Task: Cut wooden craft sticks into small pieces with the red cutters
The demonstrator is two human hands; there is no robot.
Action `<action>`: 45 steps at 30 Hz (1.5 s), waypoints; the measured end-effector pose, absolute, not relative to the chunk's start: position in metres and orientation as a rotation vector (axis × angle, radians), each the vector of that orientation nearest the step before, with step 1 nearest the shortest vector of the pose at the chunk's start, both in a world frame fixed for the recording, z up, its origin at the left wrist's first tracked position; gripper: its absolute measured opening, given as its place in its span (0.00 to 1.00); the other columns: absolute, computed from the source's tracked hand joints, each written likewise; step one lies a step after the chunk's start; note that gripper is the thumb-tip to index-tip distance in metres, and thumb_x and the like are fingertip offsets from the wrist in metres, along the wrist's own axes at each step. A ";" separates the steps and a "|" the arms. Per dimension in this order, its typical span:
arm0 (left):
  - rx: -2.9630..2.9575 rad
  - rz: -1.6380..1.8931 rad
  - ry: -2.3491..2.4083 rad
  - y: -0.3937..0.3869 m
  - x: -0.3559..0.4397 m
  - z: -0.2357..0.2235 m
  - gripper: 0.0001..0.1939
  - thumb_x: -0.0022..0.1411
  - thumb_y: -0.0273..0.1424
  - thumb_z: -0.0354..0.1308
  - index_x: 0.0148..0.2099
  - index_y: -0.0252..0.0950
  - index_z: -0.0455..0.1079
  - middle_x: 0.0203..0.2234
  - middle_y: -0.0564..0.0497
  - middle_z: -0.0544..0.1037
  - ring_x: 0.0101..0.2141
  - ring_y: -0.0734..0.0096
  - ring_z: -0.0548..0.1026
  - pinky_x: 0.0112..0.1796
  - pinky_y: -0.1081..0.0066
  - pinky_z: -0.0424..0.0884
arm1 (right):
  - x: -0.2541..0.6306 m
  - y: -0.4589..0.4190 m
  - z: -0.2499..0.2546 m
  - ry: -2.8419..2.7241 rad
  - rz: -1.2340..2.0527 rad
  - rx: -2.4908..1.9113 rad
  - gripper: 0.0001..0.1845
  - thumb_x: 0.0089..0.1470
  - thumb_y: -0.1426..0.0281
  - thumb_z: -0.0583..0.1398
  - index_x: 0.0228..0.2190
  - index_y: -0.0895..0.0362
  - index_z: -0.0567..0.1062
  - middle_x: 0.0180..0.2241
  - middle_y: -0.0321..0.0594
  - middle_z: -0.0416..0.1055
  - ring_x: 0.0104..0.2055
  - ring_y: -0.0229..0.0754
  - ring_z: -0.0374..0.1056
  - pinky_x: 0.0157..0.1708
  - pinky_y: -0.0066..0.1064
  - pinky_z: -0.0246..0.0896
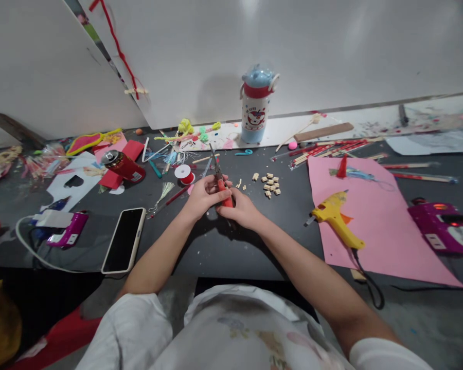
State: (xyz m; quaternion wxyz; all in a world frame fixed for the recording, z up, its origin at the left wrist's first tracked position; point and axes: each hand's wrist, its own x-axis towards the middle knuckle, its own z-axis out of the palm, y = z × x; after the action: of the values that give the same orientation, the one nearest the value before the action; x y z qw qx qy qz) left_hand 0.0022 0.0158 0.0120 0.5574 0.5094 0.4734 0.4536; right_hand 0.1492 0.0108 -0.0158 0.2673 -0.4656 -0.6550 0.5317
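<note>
- White shirt [235, 334] fills the near edge, both forearms reaching forward over the dark table [293, 218].
- Red-handled tool [227, 201] sits between the hands, tip pointing away; the fingers hide part of it.
- Hands together: the right hand [244, 208] wraps the handle, the left hand [202, 196] lies against it; whether that one grips, I cannot tell.
- Short wood bits [270, 184] lie just beyond, rightward; a red ribbon spool [183, 173] stands close by the left fingers.
- Bottle [255, 110] upright behind; phone [124, 240] beside the left forearm, can [123, 165] tilted beyond.
- Yellow glue gun [337, 218] on pink paper [386, 231], well right.
</note>
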 end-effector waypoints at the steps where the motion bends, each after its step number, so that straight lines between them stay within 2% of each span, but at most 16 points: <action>1: 1.202 1.078 1.117 0.016 0.002 0.012 0.30 0.39 0.37 0.73 0.44 0.33 0.70 0.38 0.43 0.80 0.40 0.60 0.78 0.43 0.61 0.75 | 0.149 0.011 -0.016 -1.777 1.427 -1.260 0.24 0.41 0.58 0.62 0.39 0.56 0.68 0.33 0.40 0.69 0.34 0.44 0.64 0.35 0.35 0.57; 11: 1.228 1.130 1.117 0.012 0.005 0.011 0.29 0.40 0.37 0.72 0.45 0.33 0.70 0.38 0.43 0.80 0.40 0.62 0.78 0.44 0.62 0.74 | 0.152 0.010 -0.011 -1.808 1.393 -1.284 0.22 0.42 0.58 0.62 0.37 0.57 0.68 0.32 0.41 0.69 0.32 0.43 0.64 0.32 0.33 0.55; 15: 1.229 1.054 1.133 0.014 0.003 0.012 0.30 0.41 0.40 0.72 0.45 0.33 0.70 0.38 0.43 0.80 0.40 0.61 0.78 0.44 0.63 0.74 | 0.152 0.010 -0.011 -1.792 1.436 -1.247 0.22 0.43 0.57 0.61 0.38 0.57 0.67 0.35 0.42 0.69 0.35 0.44 0.65 0.34 0.34 0.56; 17: 1.257 1.032 1.157 0.017 -0.001 0.013 0.28 0.46 0.47 0.67 0.44 0.33 0.71 0.37 0.43 0.80 0.39 0.62 0.78 0.42 0.64 0.74 | 0.152 0.011 -0.012 -1.761 1.455 -1.250 0.23 0.42 0.57 0.61 0.38 0.56 0.65 0.36 0.41 0.69 0.36 0.45 0.64 0.36 0.35 0.56; 20: 1.388 1.142 1.307 0.019 -0.011 0.018 0.30 0.57 0.56 0.51 0.40 0.33 0.72 0.32 0.44 0.79 0.32 0.66 0.77 0.36 0.67 0.73 | 0.152 0.013 -0.012 -1.697 1.456 -1.283 0.24 0.41 0.56 0.62 0.37 0.56 0.63 0.34 0.39 0.66 0.36 0.44 0.63 0.37 0.36 0.56; 23: 1.787 1.405 1.744 0.021 -0.024 0.023 0.21 0.59 0.48 0.54 0.38 0.34 0.73 0.28 0.49 0.75 0.29 0.71 0.73 0.34 0.70 0.70 | 0.155 0.013 -0.008 -1.701 1.474 -1.266 0.24 0.41 0.55 0.61 0.35 0.56 0.62 0.33 0.37 0.64 0.35 0.42 0.62 0.36 0.35 0.55; 26: 2.209 1.461 1.970 0.025 -0.036 0.025 0.15 0.60 0.40 0.57 0.44 0.37 0.72 0.38 0.48 0.74 0.39 0.69 0.72 0.42 0.68 0.69 | 0.157 0.012 -0.006 -1.751 1.498 -1.243 0.24 0.41 0.55 0.62 0.36 0.56 0.62 0.31 0.35 0.63 0.33 0.41 0.61 0.34 0.34 0.54; 28: 2.403 1.406 1.944 0.028 -0.041 0.024 0.14 0.61 0.38 0.57 0.47 0.38 0.72 0.41 0.47 0.75 0.44 0.66 0.71 0.46 0.65 0.67 | 0.157 0.011 -0.006 -1.780 1.502 -1.209 0.25 0.42 0.55 0.62 0.39 0.56 0.62 0.32 0.35 0.63 0.34 0.41 0.61 0.34 0.33 0.54; 30: 2.523 1.361 1.883 0.030 -0.045 0.022 0.13 0.63 0.36 0.55 0.48 0.38 0.72 0.40 0.48 0.77 0.44 0.66 0.72 0.48 0.65 0.66 | 0.158 0.010 -0.007 -1.807 1.493 -1.167 0.26 0.42 0.56 0.62 0.40 0.56 0.62 0.33 0.36 0.63 0.35 0.41 0.61 0.35 0.34 0.54; 37: 2.637 1.407 1.780 0.032 -0.054 0.020 0.10 0.64 0.32 0.53 0.43 0.37 0.75 0.32 0.48 0.80 0.36 0.68 0.75 0.40 0.68 0.68 | 0.160 0.008 -0.005 -1.941 1.457 -1.109 0.25 0.45 0.53 0.61 0.37 0.56 0.61 0.34 0.36 0.63 0.34 0.40 0.61 0.35 0.33 0.55; 45: 2.724 1.441 1.674 0.033 -0.059 0.023 0.09 0.63 0.28 0.54 0.40 0.38 0.75 0.31 0.50 0.80 0.34 0.71 0.75 0.38 0.70 0.70 | 0.159 0.006 -0.004 -1.959 1.508 -1.078 0.24 0.45 0.53 0.61 0.35 0.55 0.59 0.34 0.37 0.63 0.34 0.39 0.60 0.35 0.34 0.56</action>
State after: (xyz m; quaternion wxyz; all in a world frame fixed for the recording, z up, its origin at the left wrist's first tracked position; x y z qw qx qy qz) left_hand -0.0590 0.0325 0.0230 -0.1818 0.7638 0.4693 0.4041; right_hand 0.1587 0.0062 -0.0036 0.2204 -0.3900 -0.7083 0.5455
